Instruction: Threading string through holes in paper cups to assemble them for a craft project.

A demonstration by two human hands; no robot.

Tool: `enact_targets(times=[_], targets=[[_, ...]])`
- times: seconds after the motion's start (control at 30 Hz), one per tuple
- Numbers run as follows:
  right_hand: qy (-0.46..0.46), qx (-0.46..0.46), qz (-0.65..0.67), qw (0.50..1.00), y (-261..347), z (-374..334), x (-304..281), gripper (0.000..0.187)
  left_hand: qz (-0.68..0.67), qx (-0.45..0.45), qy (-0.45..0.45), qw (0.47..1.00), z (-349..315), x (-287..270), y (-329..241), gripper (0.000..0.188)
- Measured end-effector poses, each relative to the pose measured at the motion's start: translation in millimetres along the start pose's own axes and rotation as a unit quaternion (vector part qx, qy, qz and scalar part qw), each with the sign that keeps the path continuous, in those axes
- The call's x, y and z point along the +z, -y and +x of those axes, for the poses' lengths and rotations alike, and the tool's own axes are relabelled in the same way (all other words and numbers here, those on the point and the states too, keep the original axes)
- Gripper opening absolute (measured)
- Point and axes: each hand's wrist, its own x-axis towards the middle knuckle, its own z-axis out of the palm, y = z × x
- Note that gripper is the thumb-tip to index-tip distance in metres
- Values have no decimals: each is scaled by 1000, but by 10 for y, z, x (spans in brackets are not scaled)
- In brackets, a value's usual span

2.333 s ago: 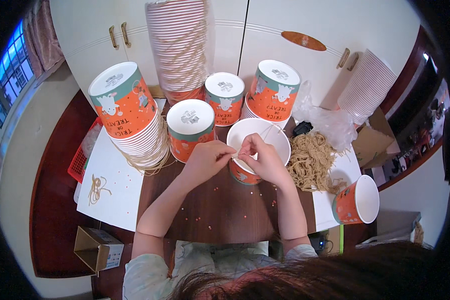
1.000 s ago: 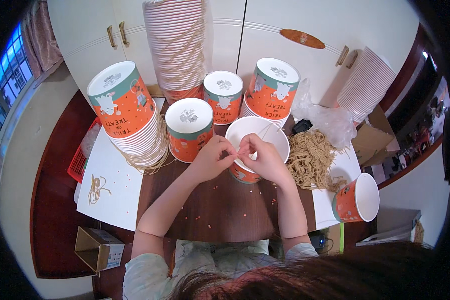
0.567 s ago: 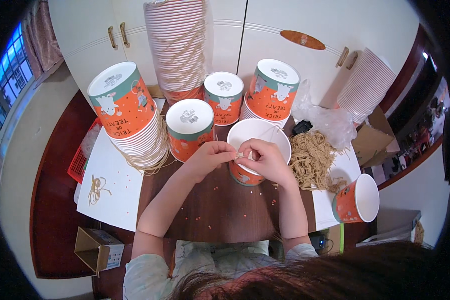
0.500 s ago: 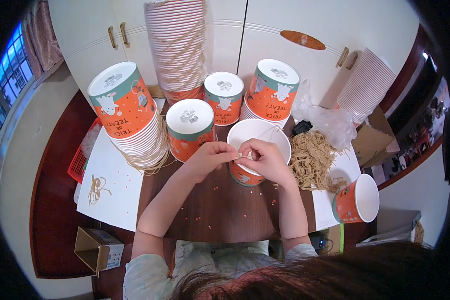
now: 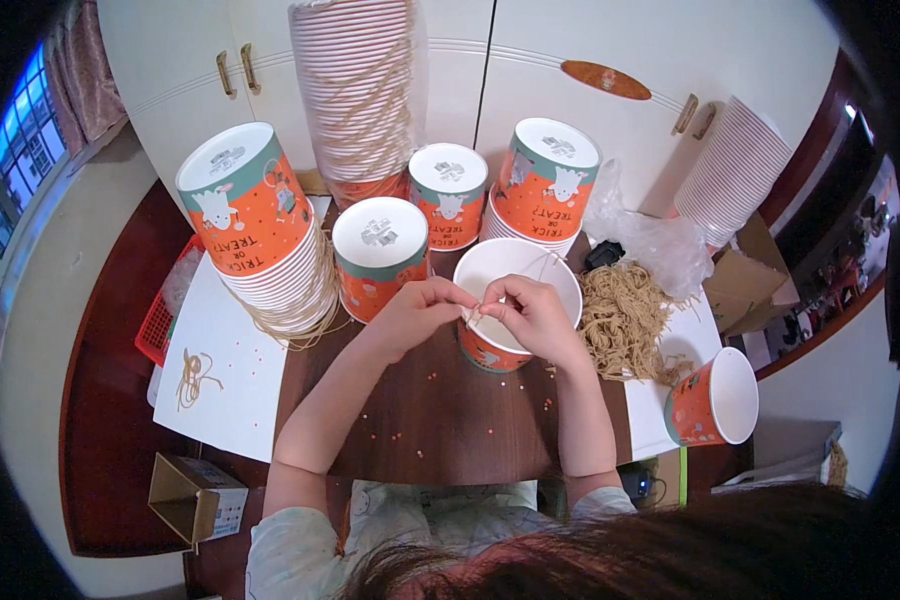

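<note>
An open orange paper bucket [image 5: 518, 278] with a white inside stands upright on the dark wooden table [image 5: 440, 420]. My left hand [image 5: 422, 305] and my right hand [image 5: 530, 310] meet at its near rim. Both pinch a thin tan string [image 5: 475, 316] at the rim, fingertips almost touching. A strand of the same string runs across the bucket's inside. A heap of tan strings [image 5: 625, 318] lies just right of my right hand.
Stacks of upside-down orange buckets [image 5: 255, 215] ring the far side, with a tall stack [image 5: 358, 95] against white cupboard doors. Another open bucket [image 5: 715, 398] sits at the right on white paper. A white sheet [image 5: 225, 375] at the left carries a few strings. Small beads dot the table.
My hands have stayed at the bucket's near rim; the fingers drew together and worked the string slightly. Nothing else moved.
</note>
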Motion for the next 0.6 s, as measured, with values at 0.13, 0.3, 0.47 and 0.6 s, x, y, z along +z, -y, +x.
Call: enact_targets(times=[0.13,0.3,0.47,0.6], targets=[[16,16,20,1000,15,15,9,10,196,166,-38,966,8,5,189,12],[41,54,35,997,-13,3,-16,10,210,180,-69,959,10,52,148,9],[94,44,41,994,-34,10,-19,9,123,61,-48,989,27,3,140,7],[108,41,46,992,-43,-1,-31,9,67,66,-46,995,78,-52,180,8]])
